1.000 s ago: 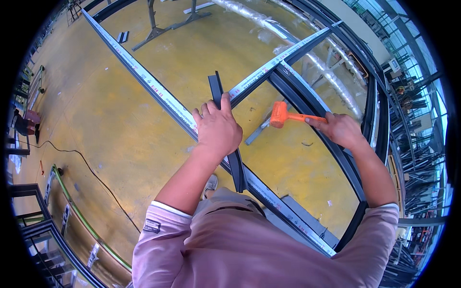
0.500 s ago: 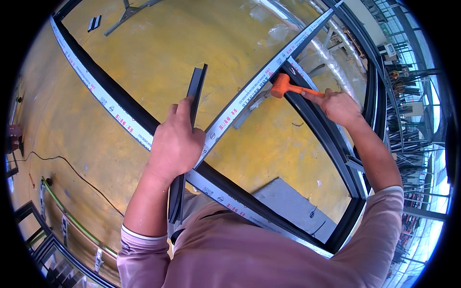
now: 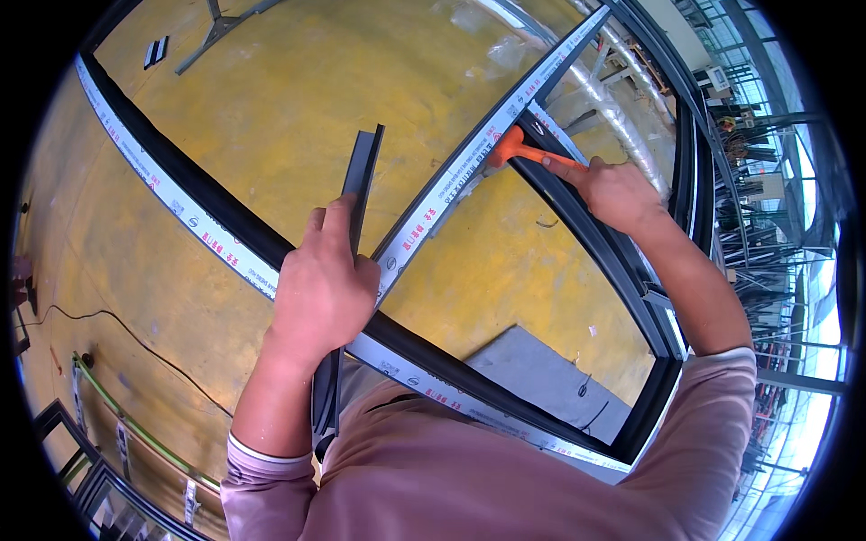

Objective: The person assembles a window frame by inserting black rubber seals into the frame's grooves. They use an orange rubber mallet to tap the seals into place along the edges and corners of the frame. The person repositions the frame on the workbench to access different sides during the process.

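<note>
My right hand [image 3: 621, 194] grips the handle of an orange mallet [image 3: 511, 147]. The mallet's head is at the far end of the frame's crossbar [image 3: 451, 180], where a black strip [image 3: 577, 203] runs along the inner side of the opening. Whether the head touches the bar or the strip I cannot tell. My left hand [image 3: 325, 288] is wrapped round several dark profile strips [image 3: 363, 180], which stick out above and below the fist. It sits over the near rail of the large black window frame [image 3: 180, 212], close to the crossbar's near end.
Below the frame lies a yellow floor [image 3: 262, 99] with a grey sheet [image 3: 532, 370] on it. A black cable [image 3: 135, 329] curves across the left side. At lower left stands a rack with a green edge [image 3: 135, 410]. Plastic-wrapped lengths [image 3: 613, 117] lie at far right, with racked profiles beyond.
The mallet's head has moved slightly left and nearer the crossbar, its handle still in my right hand. The whole view has shifted a little. My left hand keeps its hold on the strips.
</note>
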Motion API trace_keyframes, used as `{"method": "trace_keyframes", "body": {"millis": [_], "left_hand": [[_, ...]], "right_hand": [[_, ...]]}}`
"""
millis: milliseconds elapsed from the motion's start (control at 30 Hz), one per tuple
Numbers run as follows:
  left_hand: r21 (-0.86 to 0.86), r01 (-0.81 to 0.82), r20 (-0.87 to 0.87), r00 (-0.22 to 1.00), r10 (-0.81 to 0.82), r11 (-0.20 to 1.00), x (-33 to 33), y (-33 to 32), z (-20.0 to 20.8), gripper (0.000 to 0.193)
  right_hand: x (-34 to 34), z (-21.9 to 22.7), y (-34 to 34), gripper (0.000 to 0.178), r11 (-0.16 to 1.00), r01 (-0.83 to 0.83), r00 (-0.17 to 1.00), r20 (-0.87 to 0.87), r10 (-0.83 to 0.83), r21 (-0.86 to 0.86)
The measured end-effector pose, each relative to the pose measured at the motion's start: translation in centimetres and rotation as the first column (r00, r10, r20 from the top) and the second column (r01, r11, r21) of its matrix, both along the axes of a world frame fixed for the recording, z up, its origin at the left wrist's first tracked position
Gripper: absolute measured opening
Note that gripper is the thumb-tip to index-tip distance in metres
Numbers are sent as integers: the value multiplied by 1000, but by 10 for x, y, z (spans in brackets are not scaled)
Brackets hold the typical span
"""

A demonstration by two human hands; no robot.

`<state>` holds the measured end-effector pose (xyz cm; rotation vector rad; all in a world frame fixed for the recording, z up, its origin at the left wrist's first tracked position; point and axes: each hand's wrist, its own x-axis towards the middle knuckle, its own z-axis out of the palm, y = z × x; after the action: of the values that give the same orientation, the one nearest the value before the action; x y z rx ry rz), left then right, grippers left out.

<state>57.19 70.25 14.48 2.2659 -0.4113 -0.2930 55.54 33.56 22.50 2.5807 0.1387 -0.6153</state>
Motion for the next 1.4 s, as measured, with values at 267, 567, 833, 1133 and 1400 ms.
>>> {"method": "trace_keyframes", "body": {"millis": [267,567,833,1133,1400], "left_hand": [[14,-20,-7,1000,20,1000,1,4,1,61],[-10,-49,-38,998,49,999,-1,1,7,60],[-33,-64,-53,997,62,997,-2,-3,6,60],[-21,-36,41,998,37,999,0,1,-1,61],[-4,-67,19,998,67,998,0,5,0,61]], "right_hand": [[-48,19,28,69,826,-560,820,-103,563,61],[-26,10,-16,68,988,-136,988,57,141,-78],[-17,43,-23,59,997,-62,988,140,68,-52],[-64,6,-14,75,922,-376,926,13,378,-95],[-52,-9,21,60,713,-660,739,33,673,238]]}}
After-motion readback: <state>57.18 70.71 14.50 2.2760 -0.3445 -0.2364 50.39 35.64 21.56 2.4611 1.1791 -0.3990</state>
